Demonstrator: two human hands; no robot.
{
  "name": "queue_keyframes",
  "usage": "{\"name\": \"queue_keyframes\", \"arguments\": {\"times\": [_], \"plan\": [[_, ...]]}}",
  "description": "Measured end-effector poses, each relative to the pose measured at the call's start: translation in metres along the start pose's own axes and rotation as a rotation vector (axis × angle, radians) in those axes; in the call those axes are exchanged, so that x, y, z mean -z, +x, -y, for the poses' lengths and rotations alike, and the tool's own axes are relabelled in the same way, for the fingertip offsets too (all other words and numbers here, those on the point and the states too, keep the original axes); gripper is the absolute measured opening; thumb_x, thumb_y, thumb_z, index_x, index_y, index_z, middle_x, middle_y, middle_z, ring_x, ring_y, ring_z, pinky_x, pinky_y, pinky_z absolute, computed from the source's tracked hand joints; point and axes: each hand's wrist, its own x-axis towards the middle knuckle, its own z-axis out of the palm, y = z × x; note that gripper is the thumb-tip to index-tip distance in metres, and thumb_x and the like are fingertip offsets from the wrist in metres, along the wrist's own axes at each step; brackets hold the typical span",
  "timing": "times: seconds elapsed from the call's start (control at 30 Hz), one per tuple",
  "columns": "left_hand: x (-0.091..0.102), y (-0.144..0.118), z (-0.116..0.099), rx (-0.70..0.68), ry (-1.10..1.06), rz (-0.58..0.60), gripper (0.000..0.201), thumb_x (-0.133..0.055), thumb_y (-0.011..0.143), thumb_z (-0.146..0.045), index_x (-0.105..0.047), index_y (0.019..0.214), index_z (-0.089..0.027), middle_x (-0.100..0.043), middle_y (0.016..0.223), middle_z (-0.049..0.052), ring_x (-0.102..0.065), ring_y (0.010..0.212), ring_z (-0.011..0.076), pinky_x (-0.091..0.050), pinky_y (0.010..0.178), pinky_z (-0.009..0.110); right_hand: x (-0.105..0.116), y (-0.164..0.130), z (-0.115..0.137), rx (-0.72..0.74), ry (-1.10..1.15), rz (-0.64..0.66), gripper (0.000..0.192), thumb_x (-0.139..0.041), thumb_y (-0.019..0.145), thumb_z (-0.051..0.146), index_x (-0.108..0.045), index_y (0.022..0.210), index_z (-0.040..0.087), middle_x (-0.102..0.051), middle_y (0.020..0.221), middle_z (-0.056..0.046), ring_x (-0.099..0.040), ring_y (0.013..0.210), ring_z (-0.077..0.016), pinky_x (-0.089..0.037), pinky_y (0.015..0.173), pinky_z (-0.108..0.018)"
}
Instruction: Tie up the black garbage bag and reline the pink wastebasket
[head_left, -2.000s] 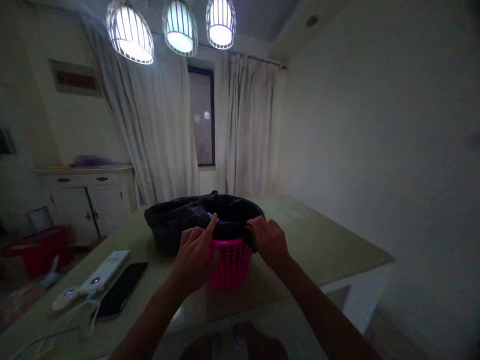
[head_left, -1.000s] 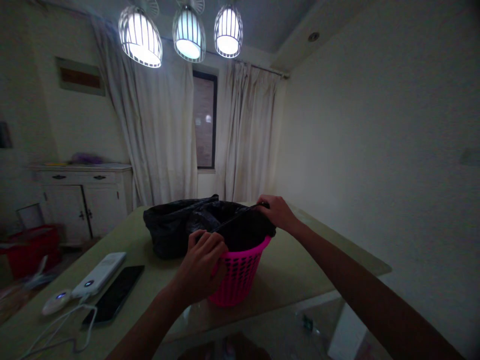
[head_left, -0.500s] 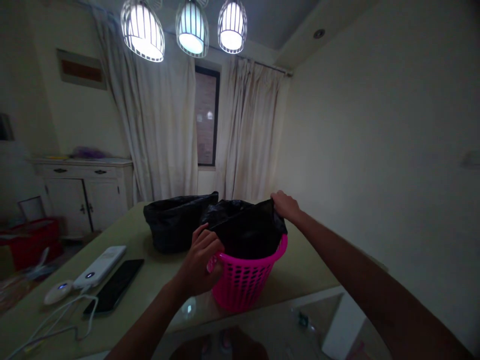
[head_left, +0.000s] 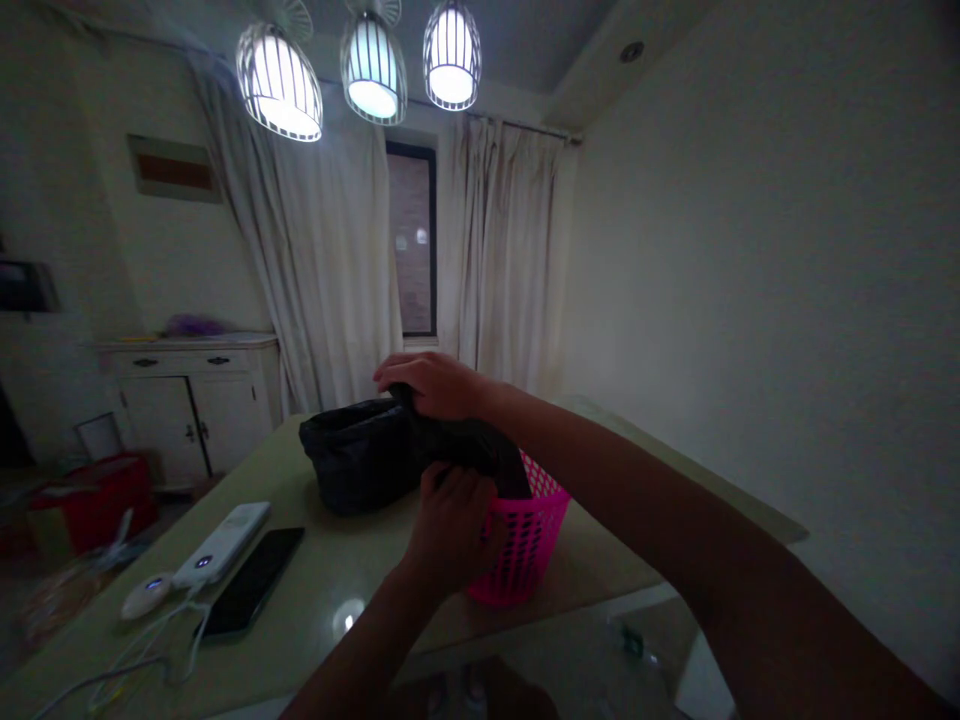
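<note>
A pink plastic basket (head_left: 517,545) with punched holes stands on the table, a black plastic bag (head_left: 469,445) partly inside it. My left hand (head_left: 454,520) is closed around the basket's left rim, its fingers against the bag; the fingertips are hidden. Above it, my right hand (head_left: 431,385) pinches the bag's edge, pulling it up and to the left. Bare holes show along the basket's right inner wall. Just left of my hands sits a second container (head_left: 364,460) covered in black plastic.
On the left of the table (head_left: 360,570) lie a black phone (head_left: 255,582), a white power bank (head_left: 223,543) and a small pale device (head_left: 147,595) with cables. A white cabinet (head_left: 191,410) stands behind, and lamps (head_left: 281,85) hang above. The table's front edge is close to me.
My right hand has moved left from the basket's right side, drawing the bag along and baring the right rim. My left hand and the basket have shifted slightly right in view.
</note>
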Motion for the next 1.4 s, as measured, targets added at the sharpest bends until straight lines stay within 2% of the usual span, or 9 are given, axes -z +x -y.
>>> {"name": "queue_keyframes", "arguments": {"times": [0.17,0.27,0.43,0.53,0.73,0.93,1.0,1.2,1.4], "plan": [[-0.001,-0.004,0.009,0.087,0.022,0.006,0.009,-0.057,0.1,-0.021,-0.064,0.104,-0.023,-0.072,0.097,0.007,-0.066,0.098,0.0308,-0.035,0.108,0.058,0.061,-0.069,-0.006,0.063,-0.398,-0.03,0.041,-0.051,0.104,0.028,-0.067,0.137,0.009,-0.064,0.151,-0.019,-0.063,0.132,-0.0316,-0.045,0.116,-0.048],[-0.001,-0.019,0.023,0.035,-0.007,-0.111,0.029,-0.057,0.1,-0.015,-0.061,0.128,-0.022,-0.072,0.12,0.012,-0.064,0.115,0.0311,-0.038,0.114,0.055,0.089,-0.136,-0.023,-0.079,-0.5,0.014,0.047,-0.05,0.106,0.041,-0.066,0.141,0.013,-0.063,0.153,-0.019,-0.064,0.13,-0.0324,-0.047,0.115,-0.052],[-0.003,-0.04,0.065,0.053,0.027,-0.437,0.053,-0.059,0.098,-0.01,-0.051,0.149,-0.023,-0.062,0.139,0.019,-0.058,0.131,0.0339,-0.043,0.115,0.056,0.107,-0.232,-0.03,-0.298,-0.63,0.094,0.04,-0.045,0.107,0.033,-0.074,0.131,0.018,-0.071,0.144,-0.017,-0.069,0.125,-0.0308,-0.055,0.107,-0.053],[-0.001,-0.04,0.092,0.261,-0.002,-0.332,0.039,-0.057,0.102,-0.02,-0.061,0.141,-0.021,-0.066,0.14,0.018,-0.06,0.129,0.0372,-0.045,0.111,0.059,0.105,-0.26,-0.025,-0.299,-0.63,0.062,0.038,-0.046,0.108,0.031,-0.076,0.127,0.019,-0.073,0.141,-0.018,-0.071,0.12,-0.0299,-0.059,0.104,-0.053],[0.005,-0.032,0.118,0.381,-0.335,-0.214,0.024,-0.049,0.11,-0.033,-0.07,0.111,-0.023,-0.071,0.118,0.011,-0.067,0.114,0.0288,-0.056,0.102,0.051,0.086,-0.275,-0.028,-0.257,-0.583,0.065,0.032,-0.05,0.108,0.03,-0.079,0.118,0.021,-0.079,0.122,-0.015,-0.075,0.101,-0.0244,-0.061,0.093,-0.045],[-0.003,-0.043,0.127,0.475,-0.611,-0.076,0.07,-0.071,0.094,-0.034,-0.046,0.158,-0.025,-0.044,0.163,0.018,-0.046,0.153,0.0345,-0.062,0.105,0.05,0.067,-0.273,-0.03,-0.258,-0.629,0.024,0.032,-0.05,0.108,0.029,-0.08,0.116,0.018,-0.079,0.122,-0.018,-0.075,0.102,-0.0269,-0.062,0.093,-0.047],[-0.005,-0.045,0.134,0.48,-0.53,-0.069,0.06,-0.071,0.091,-0.034,-0.059,0.149,-0.023,-0.051,0.156,0.017,-0.052,0.147,0.0364,-0.06,0.109,0.056,0.064,-0.272,-0.029,-0.248,-0.581,-0.003,0.032,-0.052,0.107,0.028,-0.079,0.12,0.019,-0.077,0.13,-0.018,-0.075,0.109,-0.0271,-0.061,0.098,-0.047],[0.015,-0.02,0.136,0.531,-0.403,-0.346,0.037,-0.052,0.105,-0.036,-0.079,0.126,-0.023,-0.065,0.148,0.014,-0.061,0.141,0.0335,-0.043,0.126,0.061,0.059,-0.274,-0.024,-0.263,-0.571,0.082,0.035,-0.049,0.11,0.035,-0.08,0.11,0.018,-0.079,0.117,-0.017,-0.074,0.098,-0.0237,-0.057,0.091,-0.041],[0.056,0.042,0.098,0.695,-1.276,-0.536,0.035,-0.08,0.093,-0.051,-0.076,0.116,-0.025,-0.079,0.121,0.007,-0.075,0.11,0.0229,-0.062,0.099,0.038,0.065,-0.261,-0.023,-0.693,-0.475,0.434,0.031,-0.059,0.107,0.043,-0.076,0.103,0.018,-0.076,0.103,-0.012,-0.069,0.081,-0.0233,-0.045,0.069,-0.034]]}}
